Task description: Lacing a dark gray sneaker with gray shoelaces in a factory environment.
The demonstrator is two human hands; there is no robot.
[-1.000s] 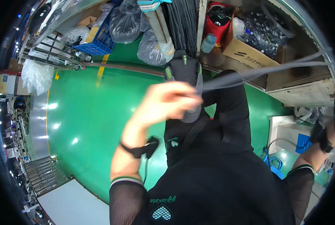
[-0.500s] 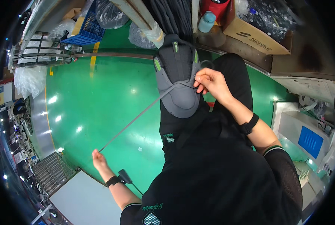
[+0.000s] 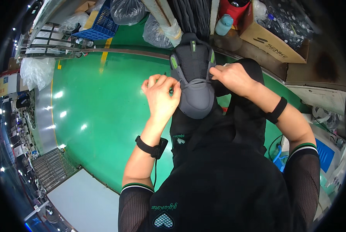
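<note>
A grey shoe [image 3: 196, 101] with a black mesh tongue and lime-green accents lies on my black-clothed lap, toe toward me. Its grey shoelace [image 3: 198, 81] crosses the front just above the toe cap. My left hand [image 3: 161, 95] is at the shoe's left edge, thumb and fingers pinched on the lace beside the lowest eyelets; the lace's loose end is hidden. At the right edge my right hand [image 3: 235, 78] has its fingertips closed against the eyelet side, and what they hold is covered by the fingers. Black bands circle both wrists.
Beyond the shoe hang dark cords [image 3: 191, 19] beside a metal post [image 3: 160, 13]. A cardboard box [image 3: 271, 46] of bagged parts and a light-blue bottle [image 3: 224, 25] stand on a shelf at far right. A blue crate [image 3: 97, 29] sits at far left, above green floor [image 3: 103, 104].
My left hand has come from the far lower left, where it pulled the lace taut, up to the shoe's left edge. My right hand stays by the shoe's right edge, its fingers now turned palm-down.
</note>
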